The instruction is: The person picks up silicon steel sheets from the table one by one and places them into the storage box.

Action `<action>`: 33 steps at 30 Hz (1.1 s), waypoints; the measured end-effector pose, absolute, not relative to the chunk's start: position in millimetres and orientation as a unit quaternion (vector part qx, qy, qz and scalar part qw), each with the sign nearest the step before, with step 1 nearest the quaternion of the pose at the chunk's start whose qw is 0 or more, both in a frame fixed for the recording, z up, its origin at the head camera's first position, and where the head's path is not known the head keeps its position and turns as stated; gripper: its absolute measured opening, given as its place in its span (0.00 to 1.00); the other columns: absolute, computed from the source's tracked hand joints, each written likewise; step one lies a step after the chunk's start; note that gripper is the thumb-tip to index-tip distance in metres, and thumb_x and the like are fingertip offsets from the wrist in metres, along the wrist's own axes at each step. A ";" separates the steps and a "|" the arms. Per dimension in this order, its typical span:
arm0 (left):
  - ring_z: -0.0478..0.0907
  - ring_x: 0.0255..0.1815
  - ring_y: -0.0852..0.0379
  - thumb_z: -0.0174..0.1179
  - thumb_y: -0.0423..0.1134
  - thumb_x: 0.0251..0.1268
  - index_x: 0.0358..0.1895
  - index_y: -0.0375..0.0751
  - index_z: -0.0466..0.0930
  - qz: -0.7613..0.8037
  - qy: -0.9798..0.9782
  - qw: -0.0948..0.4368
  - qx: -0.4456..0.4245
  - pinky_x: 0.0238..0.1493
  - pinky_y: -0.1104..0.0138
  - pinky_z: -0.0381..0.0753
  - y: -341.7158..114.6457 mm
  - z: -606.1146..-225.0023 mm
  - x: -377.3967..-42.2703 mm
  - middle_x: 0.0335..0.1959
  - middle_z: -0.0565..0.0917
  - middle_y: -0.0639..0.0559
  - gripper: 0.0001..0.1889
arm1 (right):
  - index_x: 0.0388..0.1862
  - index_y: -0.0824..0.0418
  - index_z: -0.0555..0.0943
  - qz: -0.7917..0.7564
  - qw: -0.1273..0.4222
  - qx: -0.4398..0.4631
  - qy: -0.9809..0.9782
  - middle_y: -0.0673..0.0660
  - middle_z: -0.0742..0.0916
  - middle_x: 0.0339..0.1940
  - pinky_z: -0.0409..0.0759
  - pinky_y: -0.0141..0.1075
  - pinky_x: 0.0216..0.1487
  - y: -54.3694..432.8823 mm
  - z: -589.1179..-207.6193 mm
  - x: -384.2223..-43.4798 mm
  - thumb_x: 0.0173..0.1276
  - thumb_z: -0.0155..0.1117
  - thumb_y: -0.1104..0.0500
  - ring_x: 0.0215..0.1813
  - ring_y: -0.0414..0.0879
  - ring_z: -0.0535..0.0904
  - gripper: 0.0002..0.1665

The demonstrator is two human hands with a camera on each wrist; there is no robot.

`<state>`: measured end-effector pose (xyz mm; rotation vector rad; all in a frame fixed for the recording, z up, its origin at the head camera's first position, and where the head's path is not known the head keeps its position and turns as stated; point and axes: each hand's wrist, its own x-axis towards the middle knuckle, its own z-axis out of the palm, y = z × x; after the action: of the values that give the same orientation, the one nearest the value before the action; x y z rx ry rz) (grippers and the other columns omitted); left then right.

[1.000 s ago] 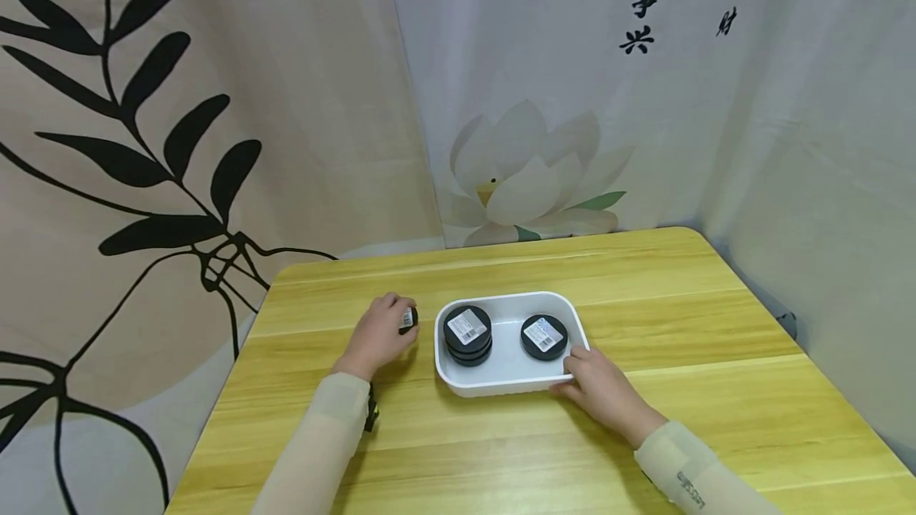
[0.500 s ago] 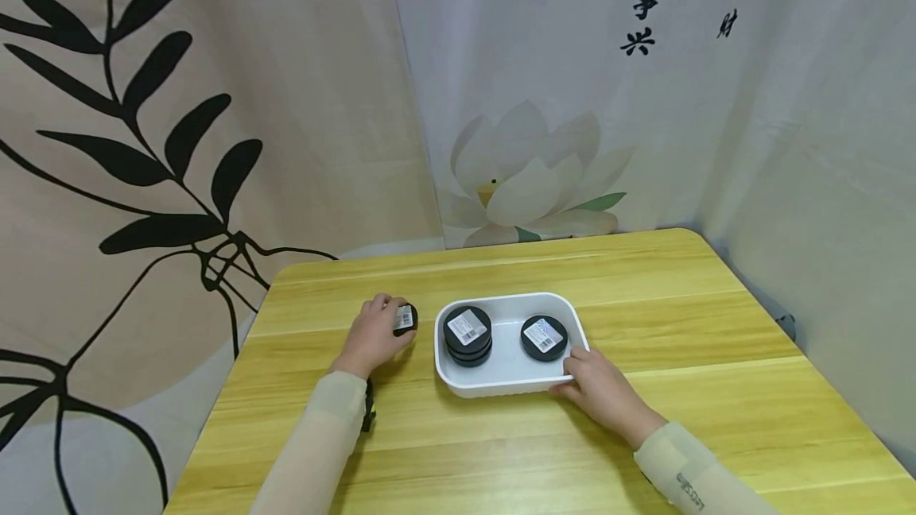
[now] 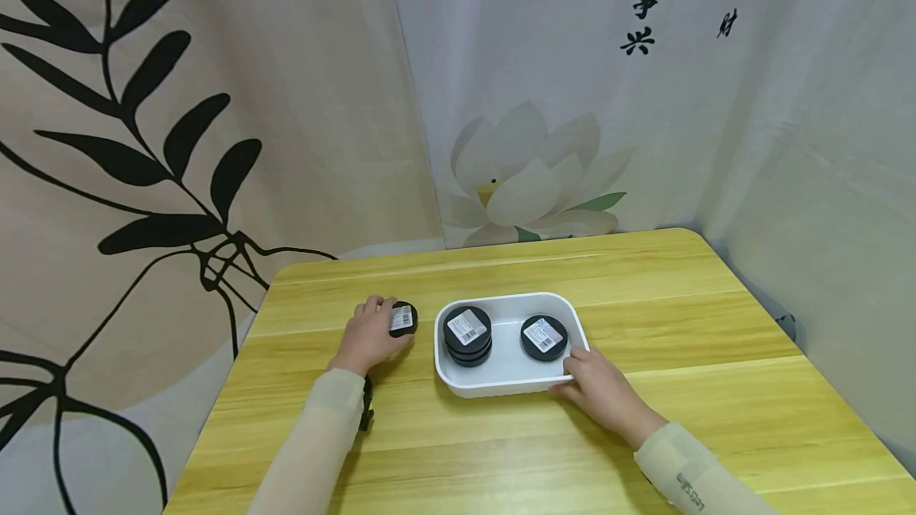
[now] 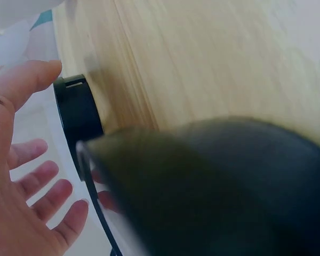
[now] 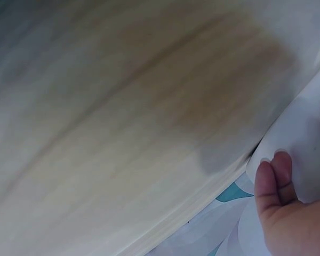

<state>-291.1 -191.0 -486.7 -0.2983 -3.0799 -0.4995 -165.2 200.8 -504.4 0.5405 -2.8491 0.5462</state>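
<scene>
On the table, left of the white tray (image 3: 501, 389), lies a round black tin (image 3: 409, 330) with a white barcode label on its top. My left hand (image 3: 367, 338) is beside it; in the left wrist view its fingers are spread apart, the thumb tip right at the rim of the tin (image 4: 77, 109). My right hand (image 3: 601, 389) grips the near right corner of the tray, and in the right wrist view its fingertips (image 5: 266, 178) lie against the white wall. Inside the tray are a stack of black tins (image 3: 468, 334) on the left and a single tin (image 3: 544, 338) on the right.
The wooden table (image 3: 644, 300) has its far edge close to a printed curtain (image 3: 537, 86). A black strap (image 3: 367, 404) sits at the left wrist, and a large dark blurred shape (image 4: 218, 192) covers much of the left wrist view.
My left hand has drawn back a little to the left, uncovering more of the tin beside the tray. The right hand and the tray have stayed in place.
</scene>
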 end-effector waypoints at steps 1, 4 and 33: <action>0.67 0.65 0.37 0.71 0.59 0.57 0.74 0.42 0.65 -0.159 -0.983 0.001 -0.093 0.62 0.42 0.72 -191.8 -487.1 -291.4 0.68 0.69 0.37 0.45 | 0.27 0.54 0.80 0.184 0.095 0.183 -0.961 0.44 0.76 0.29 0.76 0.39 0.39 200.6 -504.1 -165.1 0.56 0.78 0.46 0.34 0.42 0.71 0.17; 0.66 0.65 0.36 0.71 0.59 0.57 0.75 0.41 0.64 -0.161 -0.983 -0.006 -0.088 0.62 0.42 0.71 -193.4 -487.8 -292.5 0.69 0.68 0.37 0.46 | 0.27 0.54 0.80 0.183 0.095 0.183 -0.961 0.44 0.76 0.29 0.75 0.39 0.38 200.5 -503.6 -165.1 0.56 0.78 0.46 0.34 0.42 0.71 0.17; 0.63 0.68 0.34 0.69 0.65 0.55 0.78 0.40 0.57 -0.193 -0.979 -0.046 -0.047 0.64 0.41 0.71 -193.3 -497.6 -298.9 0.72 0.63 0.34 0.53 | 0.27 0.54 0.80 0.182 0.088 0.181 -0.962 0.44 0.75 0.28 0.75 0.38 0.37 200.9 -502.6 -165.2 0.56 0.78 0.47 0.33 0.41 0.69 0.16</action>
<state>-298.9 -193.3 -497.6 -0.1508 -3.1684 -0.6234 -165.2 200.9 -502.6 0.5397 -2.8657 0.5428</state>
